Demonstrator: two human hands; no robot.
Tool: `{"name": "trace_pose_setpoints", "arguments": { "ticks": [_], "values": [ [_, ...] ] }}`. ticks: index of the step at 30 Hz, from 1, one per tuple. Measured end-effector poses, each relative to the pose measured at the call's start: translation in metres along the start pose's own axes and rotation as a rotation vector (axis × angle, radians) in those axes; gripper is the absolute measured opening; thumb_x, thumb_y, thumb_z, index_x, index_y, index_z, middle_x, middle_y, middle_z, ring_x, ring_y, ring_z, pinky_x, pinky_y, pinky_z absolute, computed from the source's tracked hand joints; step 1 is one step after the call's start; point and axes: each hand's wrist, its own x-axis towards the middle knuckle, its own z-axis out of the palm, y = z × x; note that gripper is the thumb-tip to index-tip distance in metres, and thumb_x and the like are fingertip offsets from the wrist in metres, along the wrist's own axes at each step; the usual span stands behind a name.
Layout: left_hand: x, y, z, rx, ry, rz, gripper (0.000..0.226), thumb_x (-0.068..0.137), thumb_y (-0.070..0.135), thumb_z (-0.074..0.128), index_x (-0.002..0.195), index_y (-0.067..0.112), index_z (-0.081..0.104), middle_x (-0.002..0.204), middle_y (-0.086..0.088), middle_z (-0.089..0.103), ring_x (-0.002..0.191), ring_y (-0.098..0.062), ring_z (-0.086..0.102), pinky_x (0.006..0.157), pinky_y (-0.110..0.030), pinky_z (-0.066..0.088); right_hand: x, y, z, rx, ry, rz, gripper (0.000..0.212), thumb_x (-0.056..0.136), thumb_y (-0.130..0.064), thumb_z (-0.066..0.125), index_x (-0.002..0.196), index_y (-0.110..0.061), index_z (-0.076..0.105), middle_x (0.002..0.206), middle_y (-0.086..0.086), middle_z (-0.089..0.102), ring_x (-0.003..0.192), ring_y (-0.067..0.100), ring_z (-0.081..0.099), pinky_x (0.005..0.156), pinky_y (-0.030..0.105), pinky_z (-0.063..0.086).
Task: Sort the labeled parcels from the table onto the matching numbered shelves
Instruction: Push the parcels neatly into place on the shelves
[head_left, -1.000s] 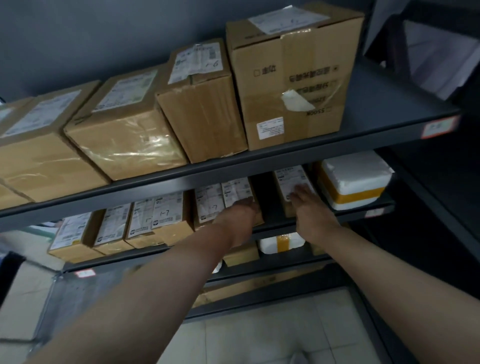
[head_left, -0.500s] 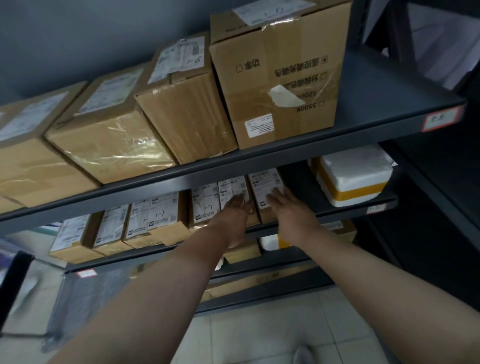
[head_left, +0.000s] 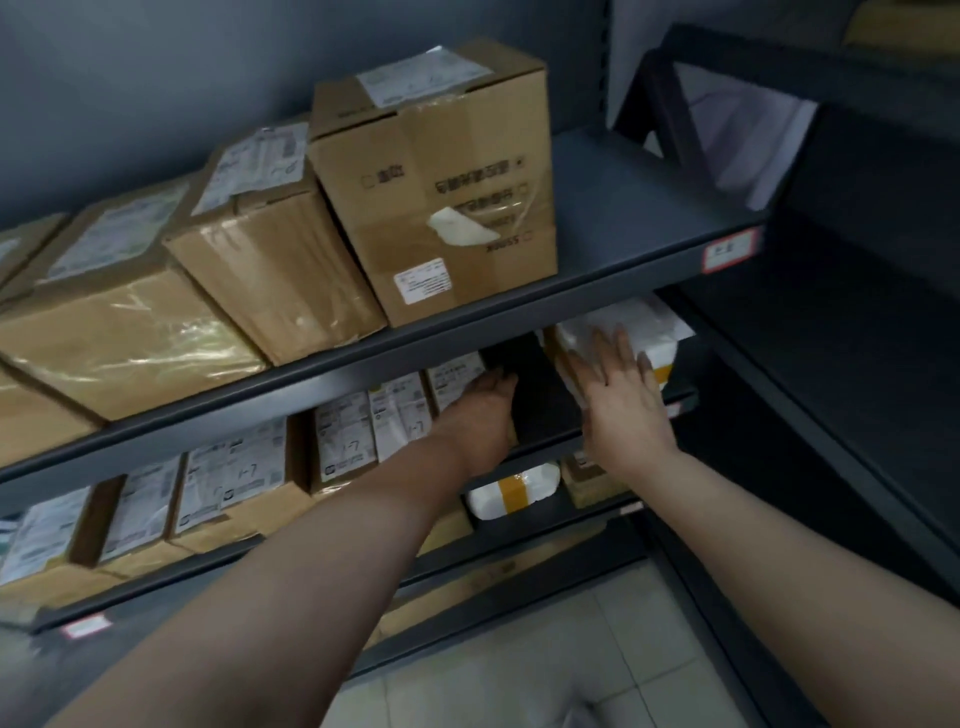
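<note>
Shelving of dark metal fills the view, and both bare arms reach in to its middle shelf (head_left: 545, 421). The left hand (head_left: 480, 410) lies against the right side of a small labelled parcel (head_left: 454, 376), fingers held together and nearly straight, gripping nothing that can be made out. That parcel is the last in a row of brown parcels (head_left: 345, 441) standing side by side along this shelf, each with a white label facing up; handwritten marks show on several labels but are too blurred to read with certainty. The right hand (head_left: 621, 395) is spread flat, fingers apart and straight, pressed on the near face of a white foam box (head_left: 654, 332) banded with yellow tape at the right end of the same shelf. A bare dark gap separates the small labelled parcel from the white foam box, and the two hands sit on either side of it. On the upper shelf (head_left: 623, 208) a tall cardboard box (head_left: 436, 182) stands beside a taped carton (head_left: 270, 260) and further cartons to the left, all labelled on top. A red-edged tag (head_left: 731, 250) is stuck on that shelf's front edge. On the shelf below, a second white parcel (head_left: 511, 491) with a yellow band lies near a brown box (head_left: 592, 478). Pale floor tiles (head_left: 519, 665) show underneath.
</note>
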Motion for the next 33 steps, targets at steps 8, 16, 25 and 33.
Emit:
{"name": "trace_pose_setpoints", "arguments": {
  "ticks": [8, 16, 25, 33],
  "values": [
    [0.038, 0.054, 0.008, -0.368, -0.107, -0.004, 0.076, 0.096, 0.007, 0.048, 0.155, 0.017, 0.001, 0.154, -0.013, 0.031, 0.136, -0.028, 0.037, 0.105, -0.023, 0.028, 0.007, 0.060, -0.008, 0.325, -0.131, 0.350, 0.088, 0.081, -0.002, 0.057, 0.151, -0.030, 0.011, 0.159, 0.006, 0.001, 0.135, 0.038, 0.031, 0.103, 0.046, 0.038],
    [0.024, 0.030, 0.015, -0.537, 0.026, -0.104, 0.064, 0.091, -0.005, 0.047, 0.150, 0.010, 0.027, 0.139, -0.012, 0.050, 0.128, -0.027, 0.047, 0.097, -0.020, 0.036, 0.009, 0.031, -0.003, 0.354, -0.075, 0.229, 0.082, 0.083, -0.002, 0.058, 0.151, -0.029, 0.020, 0.156, 0.007, 0.014, 0.125, 0.034, 0.046, 0.098, 0.040, 0.047],
    [-0.001, 0.010, 0.002, -0.477, 0.084, -0.130, 0.068, 0.091, -0.009, 0.044, 0.152, 0.003, 0.017, 0.144, -0.018, 0.044, 0.131, -0.033, 0.043, 0.107, -0.027, 0.036, -0.004, -0.002, 0.005, 0.250, -0.014, 0.181, 0.092, 0.077, -0.003, 0.068, 0.150, -0.016, 0.015, 0.154, 0.015, 0.017, 0.128, 0.034, 0.039, 0.103, 0.044, 0.040],
    [-0.055, -0.014, 0.014, -0.375, 0.069, -0.137, 0.052, 0.095, -0.002, 0.044, 0.145, 0.010, 0.040, 0.141, -0.014, 0.051, 0.128, -0.028, 0.048, 0.099, -0.021, 0.035, -0.051, -0.028, 0.029, 0.218, -0.071, 0.126, 0.049, 0.082, -0.012, 0.062, 0.128, -0.015, 0.046, 0.124, 0.007, 0.045, 0.112, 0.026, 0.044, 0.090, 0.037, 0.040]
  ]
}}
